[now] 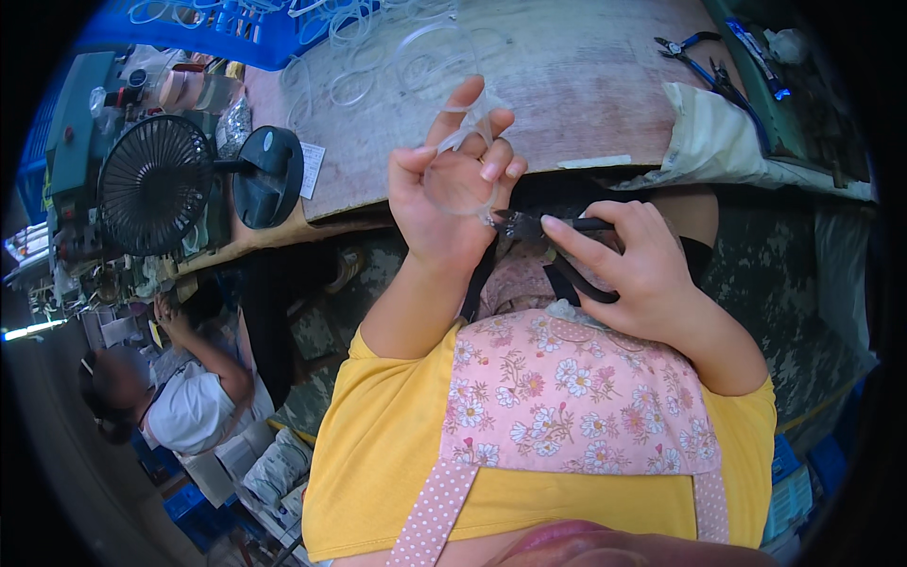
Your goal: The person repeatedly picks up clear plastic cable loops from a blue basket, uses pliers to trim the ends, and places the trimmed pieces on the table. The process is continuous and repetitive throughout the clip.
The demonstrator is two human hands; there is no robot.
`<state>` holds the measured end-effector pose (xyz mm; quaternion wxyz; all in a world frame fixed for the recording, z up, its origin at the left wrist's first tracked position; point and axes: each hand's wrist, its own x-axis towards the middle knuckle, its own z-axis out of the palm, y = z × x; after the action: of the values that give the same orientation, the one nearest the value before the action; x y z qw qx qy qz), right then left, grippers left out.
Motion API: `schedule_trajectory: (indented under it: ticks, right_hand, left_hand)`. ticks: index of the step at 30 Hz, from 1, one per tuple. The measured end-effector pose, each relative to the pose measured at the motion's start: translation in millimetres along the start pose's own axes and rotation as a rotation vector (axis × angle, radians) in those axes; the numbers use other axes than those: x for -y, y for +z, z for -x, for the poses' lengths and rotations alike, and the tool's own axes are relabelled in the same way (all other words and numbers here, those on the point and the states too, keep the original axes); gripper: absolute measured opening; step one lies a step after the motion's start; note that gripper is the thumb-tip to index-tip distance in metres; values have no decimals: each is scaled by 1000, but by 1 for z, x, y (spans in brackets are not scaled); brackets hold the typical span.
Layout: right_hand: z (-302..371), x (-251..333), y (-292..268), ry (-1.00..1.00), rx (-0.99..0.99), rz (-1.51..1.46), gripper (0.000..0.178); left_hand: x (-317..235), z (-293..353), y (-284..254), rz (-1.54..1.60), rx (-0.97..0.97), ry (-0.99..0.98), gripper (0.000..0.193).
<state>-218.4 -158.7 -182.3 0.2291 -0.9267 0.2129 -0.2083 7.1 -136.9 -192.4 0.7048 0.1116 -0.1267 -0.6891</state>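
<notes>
Over the table's front edge, my left hand [456, 184] is raised palm up with its fingers curled round a thin, clear plastic ring [487, 102]. Part of the ring is lost against the palm and fingers. My right hand [642, 265] grips a pair of cutting pliers [515, 225] by the dark handles. Their jaws point left and meet the ring's lower edge by the heel of my left hand. Whether the blades touch the plastic is too small to tell.
More clear rings [354, 87] lie on the table [576, 85], below a blue basket [203, 42]. A black fan [156, 184] stands left. At right are a white bag [713, 137] and blue-handled pliers [697, 66]. Another person [194, 402] sits lower left.
</notes>
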Motion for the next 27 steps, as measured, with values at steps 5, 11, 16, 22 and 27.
schedule_trajectory:
  ticks: [5,11,16,22,27]
  right_hand:
    - [-11,3,-8,-26,36,-174,72]
    - [-11,2,-33,233,533,-1536,78]
    - [-12,6,-21,121,24,-1025,79]
    - [-14,17,-7,-31,-13,-39,71]
    - [-10,16,-3,-55,7,31,73]
  left_hand:
    - [4,5,-5,-506,-74,95,81]
    - [22,5,-32,-1603,344,1048,101]
    - [9,9,-15,-453,-34,516,54]
    - [-1,6,6,-249,13,332,60]
    - [1,8,-5,-205,1,322,64]
